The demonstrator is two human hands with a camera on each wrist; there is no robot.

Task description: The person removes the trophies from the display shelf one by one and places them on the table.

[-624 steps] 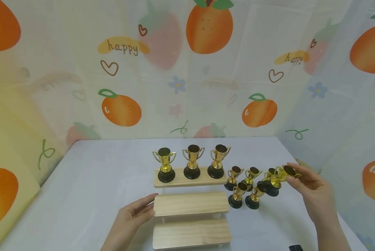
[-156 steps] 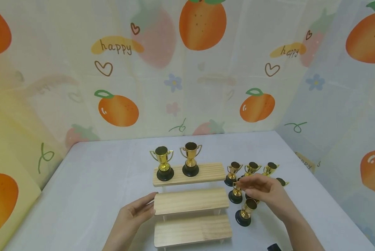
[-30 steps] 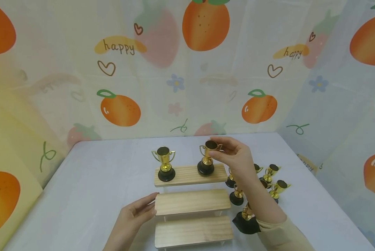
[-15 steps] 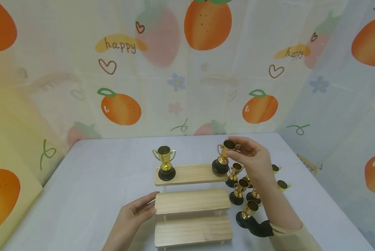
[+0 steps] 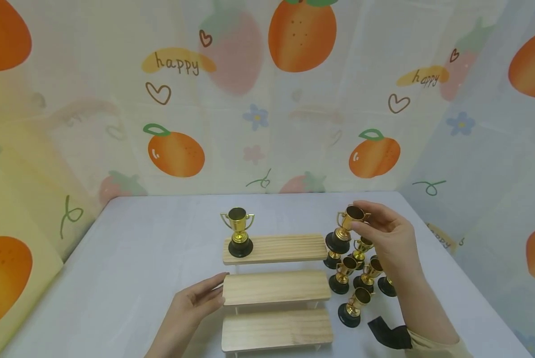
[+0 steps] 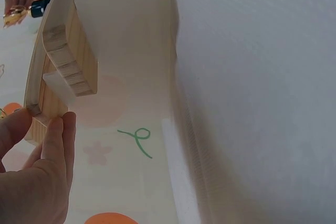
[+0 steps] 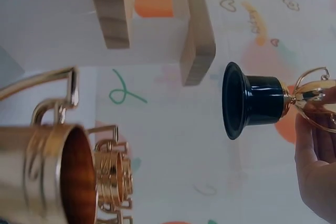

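Note:
My right hand [image 5: 388, 236] pinches a small gold trophy cup [image 5: 353, 217] by its bowl, held in the air just right of the top tier [image 5: 289, 248] of a wooden display stand. In the right wrist view the trophy's black base [image 7: 257, 100] points toward the boards. My left hand [image 5: 193, 303] grips the left end of the middle tier [image 5: 276, 288]; in the left wrist view the thumb and fingers [image 6: 52, 140] close on the board's end. One gold trophy [image 5: 239, 228] stands upright at the left of the top tier.
Several more trophies [image 5: 345, 271] stand on the white table right of the stand, one [image 5: 354, 306] nearest the front. The bottom tier [image 5: 276, 330] is in front. A black strap [image 5: 388, 333] lies by the right wrist. Fruit-printed cloth [image 5: 258, 99] hangs behind.
My right hand has lifted the second trophy off the top tier and carried it to the right, over the group of trophies. My left hand has stayed on the middle tier.

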